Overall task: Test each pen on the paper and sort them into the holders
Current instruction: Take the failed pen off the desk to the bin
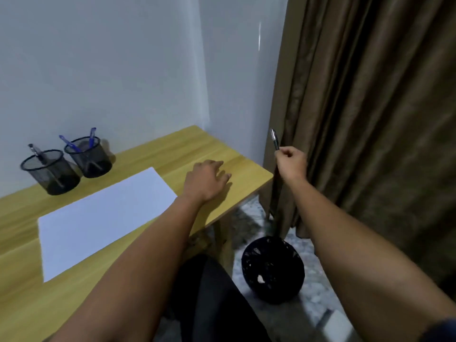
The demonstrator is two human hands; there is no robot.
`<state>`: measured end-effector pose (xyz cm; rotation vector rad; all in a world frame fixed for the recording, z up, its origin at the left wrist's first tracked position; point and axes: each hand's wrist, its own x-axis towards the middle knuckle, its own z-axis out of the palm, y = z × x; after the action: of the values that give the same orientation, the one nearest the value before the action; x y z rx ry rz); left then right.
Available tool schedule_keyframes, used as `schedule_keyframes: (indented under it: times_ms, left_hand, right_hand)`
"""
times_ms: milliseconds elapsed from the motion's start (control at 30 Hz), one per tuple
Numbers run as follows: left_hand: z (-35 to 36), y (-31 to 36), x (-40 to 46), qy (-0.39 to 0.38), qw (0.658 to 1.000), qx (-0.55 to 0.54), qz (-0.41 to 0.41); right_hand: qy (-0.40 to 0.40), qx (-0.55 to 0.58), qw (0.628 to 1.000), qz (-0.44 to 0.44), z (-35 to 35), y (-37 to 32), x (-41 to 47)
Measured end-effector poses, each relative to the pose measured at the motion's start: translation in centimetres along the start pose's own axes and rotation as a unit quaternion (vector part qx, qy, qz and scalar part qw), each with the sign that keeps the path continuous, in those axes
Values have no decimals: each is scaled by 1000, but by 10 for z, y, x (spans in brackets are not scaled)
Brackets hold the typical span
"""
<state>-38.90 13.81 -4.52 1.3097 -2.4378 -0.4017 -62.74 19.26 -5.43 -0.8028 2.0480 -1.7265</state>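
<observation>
My right hand (291, 164) is raised past the desk's right edge, pinching a dark pen (275, 139) that points upward. On the desk's right end my left hand (208, 180) lies palm down with its fingers spread and holds nothing. A white sheet of paper (103, 218) lies flat on the wooden desk (153, 156). At the back left stand two black mesh holders: the left holder (50, 172) has a dark pen (37, 151) in it, the right holder (88, 157) has two blue pens (91, 137).
A black mesh waste basket (272, 269) sits on the floor below my right arm. A brown curtain (370, 119) hangs close on the right. A pale wall backs the desk. A black seat (212, 304) shows below the desk edge.
</observation>
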Motion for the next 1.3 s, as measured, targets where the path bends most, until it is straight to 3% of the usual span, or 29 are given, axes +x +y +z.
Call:
schedule_keyframes:
  times_ms: [133, 433, 633, 767, 900, 1133, 1300]
  left_hand:
    - [30, 15, 24, -16, 997, 68, 19]
    - [70, 10, 37, 13, 993, 118, 22]
    - [71, 12, 38, 21, 993, 114, 14]
    - [70, 13, 37, 22, 993, 114, 17]
    - [68, 14, 35, 16, 993, 112, 18]
    - [48, 20, 32, -34, 990, 130, 31]
    - [11, 8, 16, -9, 992, 123, 20]
  right_hand:
    - [48, -45, 995, 78, -34, 65, 4]
    - [-60, -206, 954, 212, -42, 204, -37]
    - [-101, -272, 924, 248, -35, 229, -44]
    - [-78, -307, 914, 253, -33, 218, -39]
    - [-71, -269, 936, 216, -38, 191, -32]
    - [-19, -251, 965, 79, -49, 83, -15]
    - [-21, -250, 968, -21, -31, 6, -15]
